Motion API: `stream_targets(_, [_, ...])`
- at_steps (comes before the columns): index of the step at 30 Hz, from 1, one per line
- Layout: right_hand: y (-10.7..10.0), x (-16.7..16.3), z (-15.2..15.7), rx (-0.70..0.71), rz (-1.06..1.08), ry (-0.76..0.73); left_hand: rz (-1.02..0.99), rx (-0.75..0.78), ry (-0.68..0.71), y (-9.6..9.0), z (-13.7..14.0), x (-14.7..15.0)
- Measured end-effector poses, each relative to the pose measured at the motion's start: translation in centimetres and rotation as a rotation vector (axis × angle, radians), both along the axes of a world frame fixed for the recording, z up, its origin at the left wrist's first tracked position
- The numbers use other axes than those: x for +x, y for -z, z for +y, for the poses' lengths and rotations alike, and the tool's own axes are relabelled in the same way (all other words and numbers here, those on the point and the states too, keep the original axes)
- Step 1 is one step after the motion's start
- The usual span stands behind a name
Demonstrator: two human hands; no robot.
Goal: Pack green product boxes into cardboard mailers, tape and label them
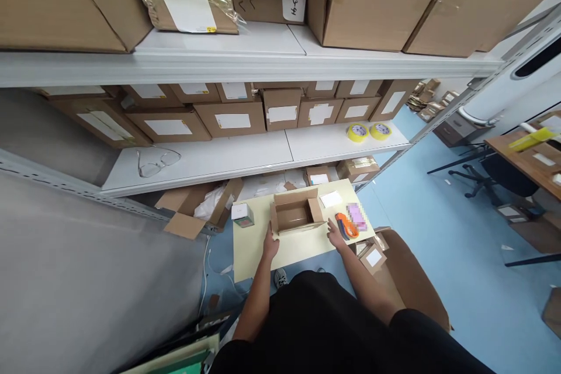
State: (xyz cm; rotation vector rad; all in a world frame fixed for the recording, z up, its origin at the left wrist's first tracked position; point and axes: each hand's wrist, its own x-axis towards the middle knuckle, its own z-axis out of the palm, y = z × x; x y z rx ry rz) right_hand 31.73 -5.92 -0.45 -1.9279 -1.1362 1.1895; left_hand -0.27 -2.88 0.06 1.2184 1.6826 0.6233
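Observation:
An open, unlidded cardboard box (286,225) stands on a small pale yellow table (252,254), its inside bare and its flaps raised. My left hand (270,242) grips the box's left front corner. Just off the right front corner, my right hand (335,235) has its fingers apart and holds nothing. Beside that hand lies an orange tape dispenser (347,226), with a pixelated pink-purple item (357,216) further right. A small white and green box (242,214) is at the table's left, and white paper (331,198) lies behind my right hand.
Shelving (245,155) rises behind the table, loaded with labelled cardboard boxes. Eyeglasses (158,162) and two yellow tape rolls (357,132) rest on its middle shelf. An open carton (188,216) stands left of the table; a large carton (409,274) holding smaller boxes is at right.

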Motion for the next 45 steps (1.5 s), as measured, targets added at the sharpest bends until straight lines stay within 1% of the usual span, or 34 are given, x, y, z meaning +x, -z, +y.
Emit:
stream_targets(1, [-0.5, 0.5, 0.4, 0.047, -0.022, 0.048, 0.034, 0.007, -0.068, -0.8, 0.5, -0.4])
stream_targets(3, [-2.0, 1.0, 1.5, 0.143, -0.072, 0.104, 0.119, 0.096, -0.194, -2.8, 1.6, -0.8])
stream_targets(5, [-3.9, 0.4, 3.0, 0.248, -0.101, 0.098, 0.164, 0.198, -0.222, -4.9, 2.9, -0.5])
stream_targets(7, [-5.6, -1.4, 4.6, 0.356, -0.075, 0.03, 0.124, 0.246, -0.115, -6.6, 4.1, 0.7])
stream_targets(9, [-6.9, -3.9, 6.2, 0.389, -0.017, -0.105, 0.054, 0.268, 0.088, -7.4, 5.1, 2.1])
stream_targets(11, [-7.3, -6.3, 7.4, 0.38, 0.02, -0.267, 0.07, 0.289, 0.28, -7.2, 5.5, 3.2])
stream_targets(13, [-7.2, -7.7, 7.8, 0.337, 0.014, -0.385, 0.156, 0.285, 0.364, -6.0, 5.3, 3.3])
stream_targets(16, [-6.2, -7.3, 7.1, 0.26, -0.112, -0.45, 0.264, 0.194, 0.379, -3.4, 4.0, 2.1])
stream_targets(19, [-5.4, -5.1, 5.7, 0.259, -0.334, -0.481, 0.251, 0.136, 0.45, -1.4, 2.5, 0.8])
stream_targets(21, [-4.8, -3.5, 4.8, 0.228, -0.453, -0.474, 0.242, 0.144, 0.47, -0.7, 1.8, 0.7])
stream_targets(22, [-4.5, -2.9, 4.4, 0.187, -0.488, -0.469, 0.243, 0.153, 0.459, -0.4, 1.4, 0.9])
stream_targets(25, [-3.2, -1.8, 3.4, 0.01, -0.468, -0.495, 0.225, 0.187, 0.396, 0.1, 0.6, 1.8])
stream_targets(27, [-2.2, -1.6, 2.9, -0.072, -0.415, -0.519, 0.201, 0.213, 0.36, 0.3, 0.1, 2.4])
stream_targets(29, [-1.4, -1.6, 2.6, -0.08, -0.396, -0.516, 0.187, 0.225, 0.338, 0.3, -0.1, 2.7])
stream_targets(32, [-1.2, -1.6, 2.8, -0.011, -0.449, -0.482, 0.187, 0.209, 0.331, 0.0, 0.0, 2.6])
stream_targets(36, [-2.1, -1.8, 4.5, 0.114, -0.569, -0.405, 0.193, 0.214, 0.349, -1.0, -0.6, 2.2])
stream_targets(39, [-2.8, -2.2, 6.3, 0.187, -0.565, -0.453, 0.219, 0.232, 0.33, -1.7, -2.6, 2.5])
stream_targets(42, [-3.2, -2.5, 7.5, 0.192, -0.546, -0.514, 0.262, 0.252, 0.277, -2.4, -5.5, 3.6])
stream_targets(45, [-3.3, -2.4, 8.0, 0.182, -0.565, -0.595, 0.318, 0.285, 0.188, -3.5, -8.3, 4.9])
